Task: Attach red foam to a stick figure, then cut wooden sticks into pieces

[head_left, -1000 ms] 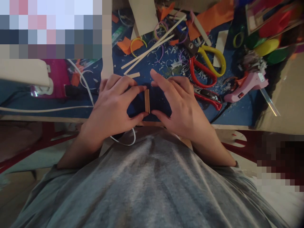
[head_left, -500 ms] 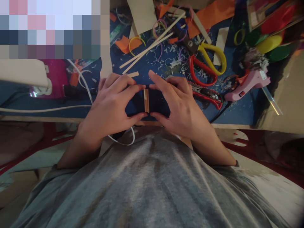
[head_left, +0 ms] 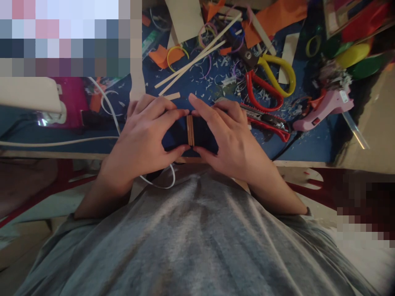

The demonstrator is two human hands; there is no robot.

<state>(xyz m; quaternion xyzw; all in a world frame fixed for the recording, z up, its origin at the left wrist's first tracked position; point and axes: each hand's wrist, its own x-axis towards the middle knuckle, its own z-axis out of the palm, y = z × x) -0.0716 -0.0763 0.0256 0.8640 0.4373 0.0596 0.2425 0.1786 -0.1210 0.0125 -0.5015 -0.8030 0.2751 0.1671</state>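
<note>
Several short wooden sticks (head_left: pixel 190 130) lie side by side near the table's front edge, between my two hands. My left hand (head_left: pixel 148 131) pinches their left side, with the thumb at the near end and the index finger at the far end. On the other side, my right hand (head_left: pixel 231 135) grips them the same way, its index finger raised and stretched forward. A short wooden piece (head_left: pixel 173 96) lies just beyond my left fingers. The red box cutter (head_left: pixel 268 121) is beside my right hand, partly hidden by it.
Long thin sticks (head_left: pixel 197 57), scissors (head_left: pixel 251 61) with red and yellow handles, and orange paper scraps (head_left: pixel 271 20) cover the far side. A pink glue gun (head_left: pixel 324 109) lies at the right. A white cable (head_left: pixel 61 143) runs along the left. Paper shreds are scattered about.
My right hand has shifted slightly left, its thumb and fingertips closer against the sticks. My left hand and the sticks stay in nearly the same place.
</note>
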